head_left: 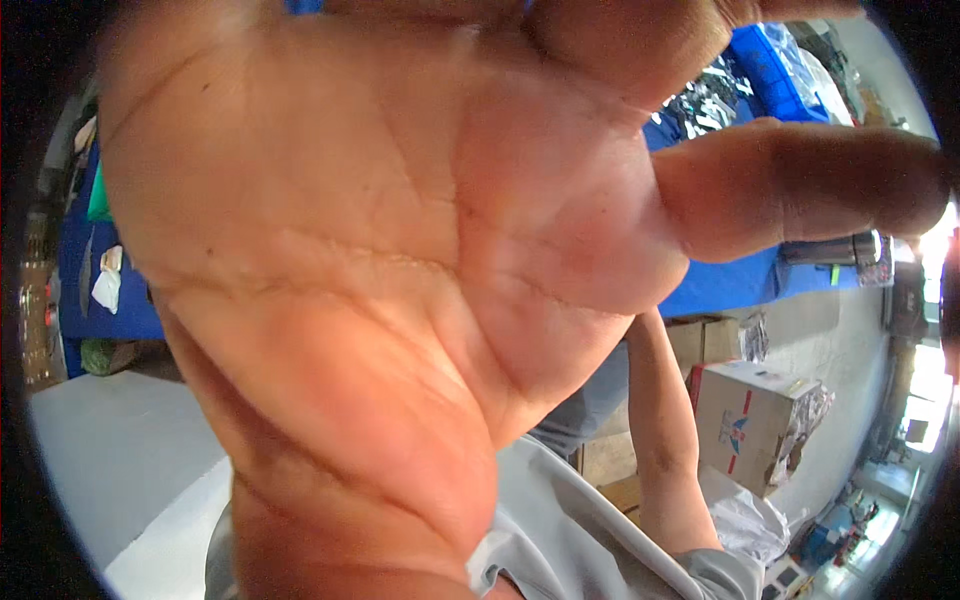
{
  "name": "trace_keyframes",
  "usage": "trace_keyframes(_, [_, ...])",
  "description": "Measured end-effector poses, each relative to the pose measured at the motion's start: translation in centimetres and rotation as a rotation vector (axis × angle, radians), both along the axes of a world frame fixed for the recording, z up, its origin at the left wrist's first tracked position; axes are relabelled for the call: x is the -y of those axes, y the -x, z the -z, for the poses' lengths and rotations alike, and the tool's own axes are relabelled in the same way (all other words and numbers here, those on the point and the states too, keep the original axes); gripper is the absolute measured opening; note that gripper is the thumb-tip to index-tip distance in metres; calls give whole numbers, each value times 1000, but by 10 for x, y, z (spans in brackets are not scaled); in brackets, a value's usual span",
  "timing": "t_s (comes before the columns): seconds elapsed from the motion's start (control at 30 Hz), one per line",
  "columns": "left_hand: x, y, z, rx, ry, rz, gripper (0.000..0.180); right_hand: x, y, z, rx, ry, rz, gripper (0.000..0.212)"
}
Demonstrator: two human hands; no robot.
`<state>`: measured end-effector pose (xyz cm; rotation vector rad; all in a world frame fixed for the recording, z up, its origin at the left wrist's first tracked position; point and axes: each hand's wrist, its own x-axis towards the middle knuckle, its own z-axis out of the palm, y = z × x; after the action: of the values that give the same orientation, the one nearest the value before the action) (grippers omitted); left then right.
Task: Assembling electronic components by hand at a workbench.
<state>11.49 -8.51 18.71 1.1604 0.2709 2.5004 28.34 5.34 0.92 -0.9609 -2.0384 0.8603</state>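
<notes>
My left hand [400, 230] fills most of the view, raised very close with its palm facing me. One finger stretches out to the right, apart from the others, whose tips run past the upper edge. Nothing lies in the palm. Of my right side only the bare forearm shows, reaching up behind the palm; the right hand is hidden there. Behind lies a table with a blue cover [725, 288]. A heap of small black and silvery pieces [708, 105] rests on it at the upper right, too small to name.
A blue plastic bin [780, 75] stands beside the heap. A dark cylindrical object [830, 248] lies at the table's right end. White crumpled material [107, 285] rests on the left part. Below, at right, stand a cardboard carton [745, 420] and a white plastic bag [745, 525].
</notes>
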Motion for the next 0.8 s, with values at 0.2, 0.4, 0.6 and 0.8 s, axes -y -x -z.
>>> trace_keyframes(0.2, [-11, -2, 5, 27, 25, 58, 47, -12, -3, 4, -3, -79, 0, 16])
trace_keyframes(0.4, [-21, -5, 7, 27, 82, 121, 46, -6, 0, -1, -17, 10, -12, 17])
trace_keyframes(0.6, [-58, -8, 5, -4, 60, 201, 44, -9, -8, 5, -55, 16, -43, 14])
trace_keyframes(0.8, [-136, 25, 79, -287, 624, -85, 30, -3, 2, -4, -35, 51, -59, 12])
